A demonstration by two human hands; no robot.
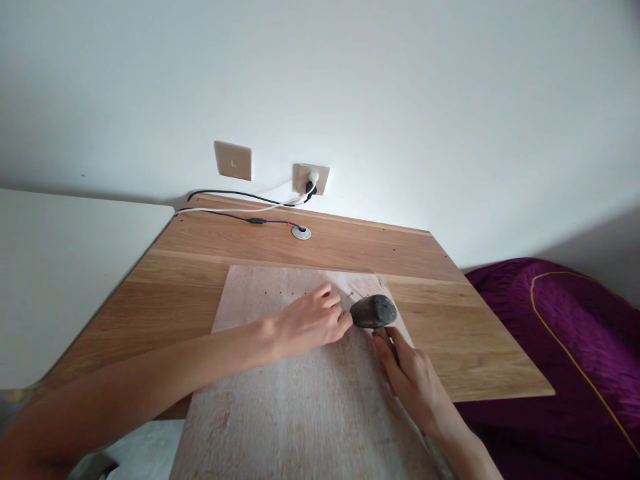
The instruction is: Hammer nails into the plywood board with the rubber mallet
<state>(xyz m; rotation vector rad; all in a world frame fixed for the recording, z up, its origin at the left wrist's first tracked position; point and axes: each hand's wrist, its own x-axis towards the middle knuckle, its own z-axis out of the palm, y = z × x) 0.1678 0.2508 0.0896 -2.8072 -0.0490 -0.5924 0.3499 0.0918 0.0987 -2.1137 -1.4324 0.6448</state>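
My right hand [407, 367] is wrapped round the handle of a hammer [373, 311] with a thick, dark, worn head. The head is over the far right part of a pale wooden board [280, 400], close beside my left fingers. Curled and closed, my left hand [317, 319] rests on or just above the board; whatever its fingertips may pinch is hidden. A small nail [351, 295] shows between that hand and the hammer head, apparently slanted. Along the board's far edge runs a row of several small dark dots, nail heads or holes.
The board lies on a brown wooden table [190, 280]. Cables [230, 211] run across the table's back to a wall socket [311, 179] and a round grommet [301, 233]. A white tabletop [75, 267] adjoins on the left. Purple fabric [565, 333] covers something at right.
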